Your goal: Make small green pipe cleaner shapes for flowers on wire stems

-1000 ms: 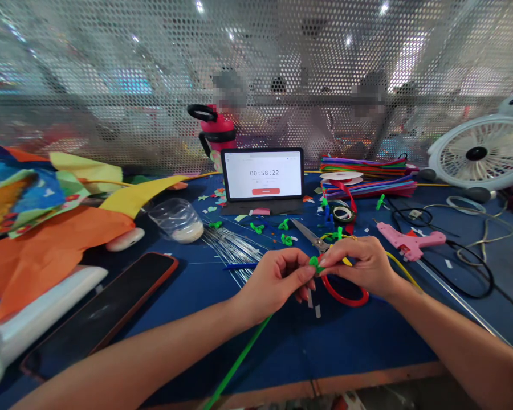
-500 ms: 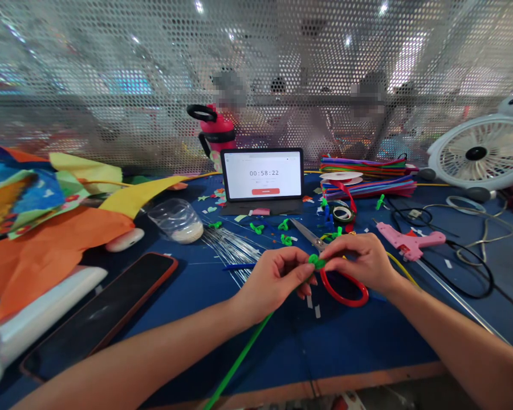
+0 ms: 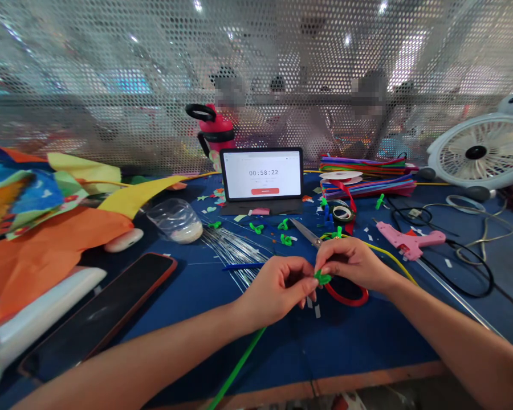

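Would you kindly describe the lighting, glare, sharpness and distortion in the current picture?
Head view: bright glare spots show at the perforated panel, and blocky pixelation masks two patches there; head view: the fan looks stretched sideways near the right edge; head view: the tablet screen glows, large digits legible, smaller text not; head view: the green piece lacks fine detail.

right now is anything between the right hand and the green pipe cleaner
Nothing visible: the right hand and left hand both pinch the green pipe cleaner. The red-handled scissors lie partly beneath the right hand, not between.
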Action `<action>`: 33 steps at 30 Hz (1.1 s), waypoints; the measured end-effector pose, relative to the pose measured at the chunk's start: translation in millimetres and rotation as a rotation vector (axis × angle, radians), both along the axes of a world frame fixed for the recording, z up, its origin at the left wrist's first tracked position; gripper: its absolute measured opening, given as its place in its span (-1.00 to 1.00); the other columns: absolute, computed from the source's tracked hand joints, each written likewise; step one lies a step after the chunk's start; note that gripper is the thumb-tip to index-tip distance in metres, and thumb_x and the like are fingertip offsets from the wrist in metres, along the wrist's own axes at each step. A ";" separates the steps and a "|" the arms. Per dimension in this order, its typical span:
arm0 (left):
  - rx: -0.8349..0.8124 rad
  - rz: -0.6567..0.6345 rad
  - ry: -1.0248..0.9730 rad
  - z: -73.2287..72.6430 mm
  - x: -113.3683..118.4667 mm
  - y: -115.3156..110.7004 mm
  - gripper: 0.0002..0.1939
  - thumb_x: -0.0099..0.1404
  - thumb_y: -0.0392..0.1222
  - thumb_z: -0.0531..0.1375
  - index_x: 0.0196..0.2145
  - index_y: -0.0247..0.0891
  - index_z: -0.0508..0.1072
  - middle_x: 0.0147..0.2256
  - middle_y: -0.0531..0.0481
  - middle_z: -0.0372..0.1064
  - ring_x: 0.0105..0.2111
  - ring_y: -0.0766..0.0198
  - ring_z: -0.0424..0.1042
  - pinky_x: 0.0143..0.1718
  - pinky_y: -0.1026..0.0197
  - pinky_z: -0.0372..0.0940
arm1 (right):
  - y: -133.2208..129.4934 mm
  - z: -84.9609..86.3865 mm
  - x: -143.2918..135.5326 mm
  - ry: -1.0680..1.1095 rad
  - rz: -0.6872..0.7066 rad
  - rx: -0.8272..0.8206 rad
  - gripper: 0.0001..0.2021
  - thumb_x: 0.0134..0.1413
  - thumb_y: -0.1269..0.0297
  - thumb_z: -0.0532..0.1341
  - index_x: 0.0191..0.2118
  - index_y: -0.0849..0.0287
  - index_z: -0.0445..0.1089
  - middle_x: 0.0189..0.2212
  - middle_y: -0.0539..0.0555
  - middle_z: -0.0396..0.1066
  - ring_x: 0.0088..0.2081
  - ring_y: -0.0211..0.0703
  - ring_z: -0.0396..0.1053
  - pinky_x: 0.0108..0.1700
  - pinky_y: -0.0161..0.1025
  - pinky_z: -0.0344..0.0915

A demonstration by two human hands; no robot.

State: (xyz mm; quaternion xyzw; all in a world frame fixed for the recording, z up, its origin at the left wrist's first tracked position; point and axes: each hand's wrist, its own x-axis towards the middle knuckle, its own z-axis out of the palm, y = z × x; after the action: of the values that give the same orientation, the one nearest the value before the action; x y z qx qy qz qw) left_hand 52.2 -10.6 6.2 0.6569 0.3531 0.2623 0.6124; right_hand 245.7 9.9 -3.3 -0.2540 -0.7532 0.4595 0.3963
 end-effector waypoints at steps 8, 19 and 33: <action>0.021 0.116 -0.042 -1.0 2.0 2.2 -0.76 0.17 -0.08 0.20 -0.45 -0.34 0.35 -0.54 0.05 0.34 -0.63 0.47 0.25 -0.58 0.39 0.15 | -0.9 -3.0 -1.4 0.008 -0.074 -0.196 -0.79 0.06 0.18 0.23 -0.37 0.26 0.35 -0.49 -0.01 0.34 -0.48 -0.37 0.27 -0.44 -0.43 0.22; 0.081 0.093 0.019 -2.5 2.5 2.1 -0.86 0.15 -0.19 0.20 -0.46 -0.33 0.34 -0.54 0.06 0.35 -0.61 0.44 0.27 -0.56 0.37 0.19 | -4.8 -3.1 -0.5 -0.092 -0.079 -0.113 -0.82 0.00 0.26 0.27 -0.41 0.26 0.31 -0.54 -0.06 0.24 -0.52 -0.41 0.15 -0.51 -0.44 0.09; 0.123 0.108 -0.018 -7.6 2.1 3.8 -0.84 0.20 -0.17 0.15 -0.45 -0.32 0.33 -0.54 0.07 0.32 -0.60 0.44 0.26 -0.55 0.37 0.20 | -5.6 -1.2 -1.2 -0.093 -0.112 -0.117 -0.81 0.03 0.23 0.25 -0.40 0.24 0.29 -0.54 -0.05 0.29 -0.53 -0.39 0.21 -0.49 -0.44 0.15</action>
State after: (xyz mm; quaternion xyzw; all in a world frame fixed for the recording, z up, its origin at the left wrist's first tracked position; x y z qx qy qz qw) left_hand 54.3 -6.8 -1.3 0.6710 0.3654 0.3220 0.5590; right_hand 244.5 4.3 -4.5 -0.3392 -0.7274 0.4675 0.3706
